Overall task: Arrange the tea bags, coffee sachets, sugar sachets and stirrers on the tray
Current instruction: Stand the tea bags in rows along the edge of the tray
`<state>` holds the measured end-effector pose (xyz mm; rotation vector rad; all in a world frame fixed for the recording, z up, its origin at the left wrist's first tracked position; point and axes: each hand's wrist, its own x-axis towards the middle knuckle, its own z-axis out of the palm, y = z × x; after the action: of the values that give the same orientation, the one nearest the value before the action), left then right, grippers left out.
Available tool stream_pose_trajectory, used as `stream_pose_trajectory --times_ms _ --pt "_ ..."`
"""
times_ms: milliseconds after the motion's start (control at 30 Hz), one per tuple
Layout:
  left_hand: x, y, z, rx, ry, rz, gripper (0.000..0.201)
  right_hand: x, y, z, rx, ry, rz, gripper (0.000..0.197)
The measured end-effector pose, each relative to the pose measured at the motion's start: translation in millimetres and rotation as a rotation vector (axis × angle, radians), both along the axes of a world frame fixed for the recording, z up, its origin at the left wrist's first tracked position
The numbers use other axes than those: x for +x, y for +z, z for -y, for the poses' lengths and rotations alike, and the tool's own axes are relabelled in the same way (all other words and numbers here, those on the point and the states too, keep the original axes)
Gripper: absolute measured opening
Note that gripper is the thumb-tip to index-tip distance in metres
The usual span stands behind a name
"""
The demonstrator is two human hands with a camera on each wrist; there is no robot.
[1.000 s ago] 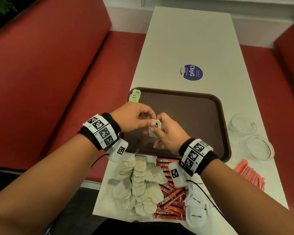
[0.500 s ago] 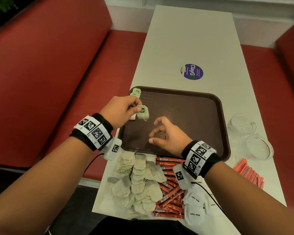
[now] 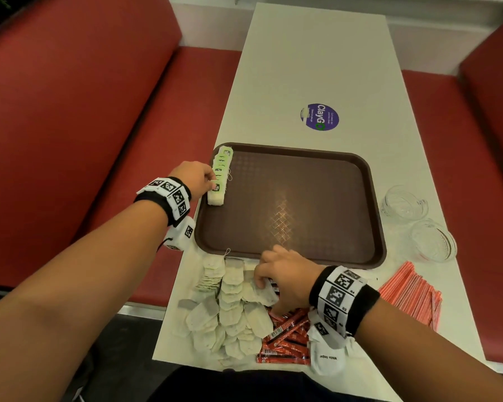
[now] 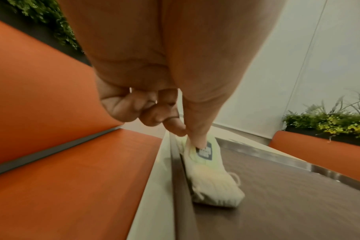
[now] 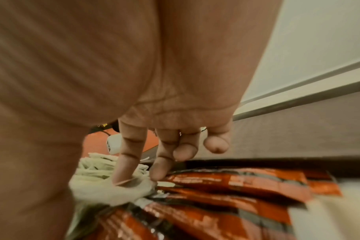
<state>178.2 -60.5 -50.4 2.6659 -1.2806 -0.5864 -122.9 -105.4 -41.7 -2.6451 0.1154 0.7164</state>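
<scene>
A brown tray point(image 3: 302, 227) lies on the white table. A row of tea bags point(image 3: 222, 172) with green tags runs along its left edge. My left hand point(image 3: 212, 184) pinches the tag of the nearest bag in that row point(image 4: 214, 183) between thumb and forefinger point(image 4: 187, 134); the bag rests on the tray floor point(image 4: 288, 194). My right hand point(image 3: 259, 281) is over the loose tea bag pile point(image 3: 233, 303) in front of the tray. Its index and middle fingertips point(image 5: 121, 175) touch a bag point(image 5: 105, 188). Red coffee sachets point(image 3: 285, 340) and white sugar sachets point(image 3: 328, 355) lie beside the pile.
A bundle of red-and-white stirrers point(image 3: 410, 294) lies at the right of the table. Two glass bowls point(image 3: 404, 201) point(image 3: 431, 245) stand right of the tray. A purple sticker point(image 3: 320, 117) is beyond it. Red benches flank the table.
My left hand carried the tea bag from mid-tray to the left edge and set it at the near end of the row. My right hand let go and dropped back to the loose pile.
</scene>
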Motion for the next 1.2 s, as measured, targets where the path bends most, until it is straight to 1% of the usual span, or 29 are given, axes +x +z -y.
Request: stream_pose_trajectory --times_ms 100,167,267,367,500,567,633,733,767,800,833,900,967,1033,1100,1200 --pt "4 -4 8 0.052 0.02 0.046 0.014 -1 0 2 0.036 -0.025 0.053 0.027" --pt "1 -2 12 0.051 0.062 0.091 0.021 -1 2 5 0.075 -0.069 0.065 0.018" --pt "-10 0 21 0.067 0.066 0.146 0.038 0 4 12 0.104 -0.149 0.092 0.01" --pt "-20 -3 30 0.156 0.014 0.164 0.049 1 5 17 0.132 -0.226 0.138 0.006" --pt "-22 -5 32 0.212 0.025 0.139 0.046 2 11 19 0.216 -0.29 0.2 0.01" --pt "-24 -2 29 0.201 0.028 0.135 0.05 2 15 18 0.246 -0.318 0.233 0.012" --pt "-26 7 24 0.151 0.016 0.132 0.052 2 15 18 0.287 -0.36 0.264 0.016" --pt "-35 24 7 -0.02 -0.004 0.017 0.036 3 12 18 0.356 -0.426 0.307 0.013" --pt "-41 31 -1 -0.074 -0.034 -0.034 0.03 3 12 18 0.378 -0.452 0.312 0.007" --pt "-48 38 -10 -0.108 -0.082 -0.078 0.024 4 13 17 0.39 -0.478 0.314 0.005" --pt "-56 43 -20 -0.119 -0.14 -0.112 0.019 5 14 16 0.403 -0.504 0.314 0.01" --pt "-70 50 -39 -0.089 -0.244 -0.161 0.012 6 15 15 0.445 -0.551 0.325 0.011" --pt "-77 47 -57 -0.022 -0.302 -0.187 0.009 6 15 15 0.467 -0.588 0.362 0.02" --pt "-79 41 -73 0.045 -0.328 -0.187 0.014 8 16 14 0.454 -0.616 0.375 0.026" --pt "-81 37 -88 0.098 -0.354 -0.19 0.023 9 18 13 0.463 -0.626 0.398 0.029" --pt "-89 30 -102 0.156 -0.391 -0.181 0.035 11 19 12 0.487 -0.629 0.409 0.023"
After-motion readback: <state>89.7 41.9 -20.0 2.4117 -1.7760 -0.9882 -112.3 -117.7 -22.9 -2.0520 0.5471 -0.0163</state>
